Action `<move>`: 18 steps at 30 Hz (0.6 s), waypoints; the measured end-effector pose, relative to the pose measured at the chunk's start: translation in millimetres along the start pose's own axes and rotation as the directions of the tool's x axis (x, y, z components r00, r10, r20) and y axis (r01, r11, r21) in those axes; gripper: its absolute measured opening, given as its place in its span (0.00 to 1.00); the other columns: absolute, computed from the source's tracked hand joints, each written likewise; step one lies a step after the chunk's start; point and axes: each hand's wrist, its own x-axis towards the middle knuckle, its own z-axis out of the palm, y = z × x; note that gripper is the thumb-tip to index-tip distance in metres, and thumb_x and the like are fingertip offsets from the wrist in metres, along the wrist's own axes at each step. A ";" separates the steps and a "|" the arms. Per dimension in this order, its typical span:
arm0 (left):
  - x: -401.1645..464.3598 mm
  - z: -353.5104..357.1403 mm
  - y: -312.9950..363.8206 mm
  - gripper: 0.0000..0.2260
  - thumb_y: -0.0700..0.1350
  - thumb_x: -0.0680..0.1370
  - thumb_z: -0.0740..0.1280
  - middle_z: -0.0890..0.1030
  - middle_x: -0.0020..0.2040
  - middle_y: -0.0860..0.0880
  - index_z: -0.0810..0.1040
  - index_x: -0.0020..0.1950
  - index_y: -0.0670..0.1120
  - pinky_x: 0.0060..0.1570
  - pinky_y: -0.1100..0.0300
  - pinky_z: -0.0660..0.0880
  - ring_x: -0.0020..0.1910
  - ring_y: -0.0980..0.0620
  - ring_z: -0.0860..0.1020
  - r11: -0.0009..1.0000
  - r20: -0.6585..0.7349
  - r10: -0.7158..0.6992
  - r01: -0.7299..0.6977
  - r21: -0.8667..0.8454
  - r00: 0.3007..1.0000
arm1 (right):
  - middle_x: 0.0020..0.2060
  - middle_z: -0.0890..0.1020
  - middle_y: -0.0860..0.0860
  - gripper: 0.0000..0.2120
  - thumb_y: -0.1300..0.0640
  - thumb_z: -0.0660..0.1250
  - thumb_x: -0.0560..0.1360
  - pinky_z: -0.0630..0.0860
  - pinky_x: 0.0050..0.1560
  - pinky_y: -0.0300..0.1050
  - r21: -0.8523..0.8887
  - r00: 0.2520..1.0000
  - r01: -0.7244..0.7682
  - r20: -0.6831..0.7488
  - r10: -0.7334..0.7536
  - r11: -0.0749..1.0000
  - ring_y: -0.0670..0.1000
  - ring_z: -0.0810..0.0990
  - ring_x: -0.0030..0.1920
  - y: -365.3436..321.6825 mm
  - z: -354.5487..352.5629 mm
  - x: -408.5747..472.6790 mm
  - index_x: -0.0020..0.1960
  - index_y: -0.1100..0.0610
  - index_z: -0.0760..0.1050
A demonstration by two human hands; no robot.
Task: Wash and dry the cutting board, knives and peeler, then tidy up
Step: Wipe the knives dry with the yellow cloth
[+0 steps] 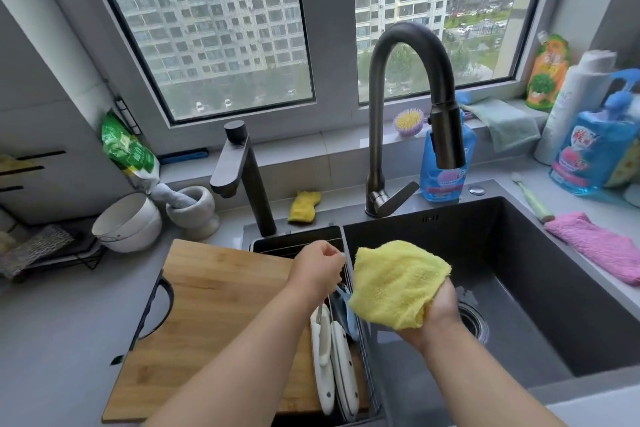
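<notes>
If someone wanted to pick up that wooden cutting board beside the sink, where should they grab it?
Probably by the dark loop handle on the cutting board's left edge, coming from the left. The board lies flat on the counter, and its right edge is crowded by the white-handled knives and the left hand.

A wide grey-framed double window (304, 28) looks out in daylight on tall apartment blocks. Below it a pale grey stone sill (346, 146) runs along a light grey bench (52, 340), which holds a dark matte sink basin (554, 270). Grey wall panels (41, 87) stand left.
</notes>
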 end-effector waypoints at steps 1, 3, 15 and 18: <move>0.7 2.1 -11.8 0.04 0.45 0.77 0.63 0.80 0.40 0.47 0.77 0.43 0.48 0.45 0.50 0.81 0.44 0.46 0.82 0.997 0.005 -0.053 0.053 0.055 0.999 | 0.61 0.80 0.59 0.25 0.41 0.53 0.77 0.68 0.64 0.66 0.013 1.000 0.014 -0.002 -0.014 1.000 0.64 0.77 0.62 -4.3 -3.8 1.1 0.65 0.53 0.76; 1.9 11.7 -35.7 0.05 0.42 0.75 0.62 0.79 0.40 0.46 0.75 0.40 0.47 0.42 0.51 0.80 0.46 0.43 0.82 0.978 0.037 -0.140 0.132 0.159 0.990 | 0.58 0.81 0.60 0.26 0.41 0.53 0.77 0.72 0.59 0.66 0.029 0.999 0.044 -0.003 -0.044 0.999 0.64 0.78 0.59 -11.8 -10.1 1.2 0.64 0.54 0.76; -17.2 58.0 -67.5 0.11 0.51 0.77 0.66 0.73 0.37 0.52 0.70 0.38 0.49 0.28 0.62 0.66 0.33 0.53 0.72 0.546 -0.026 -0.196 0.131 0.828 0.980 | 0.57 0.81 0.63 0.29 0.40 0.49 0.79 0.78 0.50 0.67 -0.045 0.995 0.061 -0.075 -0.064 0.997 0.66 0.81 0.54 -30.0 -22.8 -11.2 0.63 0.60 0.77; -19.5 62.3 -65.5 0.08 0.50 0.77 0.66 0.73 0.37 0.53 0.72 0.40 0.49 0.30 0.63 0.66 0.35 0.52 0.72 0.477 -0.006 -0.193 0.099 0.873 0.981 | 0.56 0.81 0.63 0.33 0.35 0.48 0.78 0.77 0.50 0.67 -0.049 0.992 0.062 -0.103 -0.066 0.997 0.66 0.80 0.56 -33.3 -27.9 -10.4 0.61 0.58 0.78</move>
